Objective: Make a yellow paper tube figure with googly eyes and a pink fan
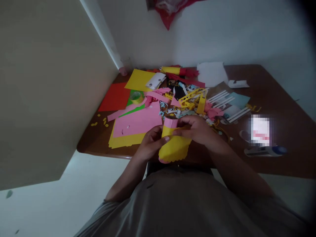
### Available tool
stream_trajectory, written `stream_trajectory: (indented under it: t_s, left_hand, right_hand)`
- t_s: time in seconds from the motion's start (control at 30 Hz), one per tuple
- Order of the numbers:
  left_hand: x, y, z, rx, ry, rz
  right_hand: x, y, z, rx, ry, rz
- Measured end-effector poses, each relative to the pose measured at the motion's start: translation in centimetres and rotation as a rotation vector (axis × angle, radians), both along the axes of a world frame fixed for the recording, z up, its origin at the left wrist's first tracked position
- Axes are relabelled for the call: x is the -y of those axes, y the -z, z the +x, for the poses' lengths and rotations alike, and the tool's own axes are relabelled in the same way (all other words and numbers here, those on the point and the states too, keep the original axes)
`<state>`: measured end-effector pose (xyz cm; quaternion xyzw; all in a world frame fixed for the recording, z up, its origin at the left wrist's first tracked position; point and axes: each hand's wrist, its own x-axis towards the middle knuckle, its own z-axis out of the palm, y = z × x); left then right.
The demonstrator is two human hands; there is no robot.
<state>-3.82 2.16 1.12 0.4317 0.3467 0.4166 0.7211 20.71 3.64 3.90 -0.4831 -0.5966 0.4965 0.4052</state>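
Observation:
Above the table's front edge, a pink paper tube (171, 123) is partly wrapped in yellow paper (175, 149) with a scalloped lower edge. My left hand (151, 142) grips the wrapped tube from its left side, thumb laid across the front. On the other side my right hand (197, 130) pinches the loose flap of the yellow paper, its fingertips close to the tube. A little of the pink shows at the tube's top and bottom ends. My fingers behind the tube are hidden.
Pink sheets (138, 121) lie over yellow ones on the left, near a tape roll (136, 97) and a red sheet (113, 96). Paper scraps (190, 98) heap mid-table. A yellow-and-red paper roll (172, 70) lies behind. A stapler-like tool (263, 151) and a blurred bright patch are right.

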Motion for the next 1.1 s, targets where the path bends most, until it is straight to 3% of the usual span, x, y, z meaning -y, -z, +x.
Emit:
stream_trajectory:
  t_s: [0.1, 0.27, 0.53, 0.8, 1.1]
  left_hand:
    - [0.0, 0.5, 0.1, 0.052, 0.007, -0.045]
    - [-0.2, 1.1, -0.4, 0.111, 0.062, 0.027]
    - [0.5, 0.5, -0.2, 0.187, 0.059, -0.071]
    - [0.8, 0.1, 0.5, 0.210, 0.037, -0.163]
    - [0.6, 0.7, 0.7, 0.217, 0.034, -0.216]
  right_hand:
    - [0.9, -1.0, -0.2, 0.069, 0.038, 0.083]
    - [3.4, -2.7, -0.4, 0.098, 0.053, 0.145]
    - [6.1, -3.2, -1.4, 0.053, 0.143, 0.292]
    - [6.3, -3.2, -2.0, -0.059, 0.175, 0.281]
    - [5.8, -2.6, -2.4, -0.137, 0.199, 0.110]
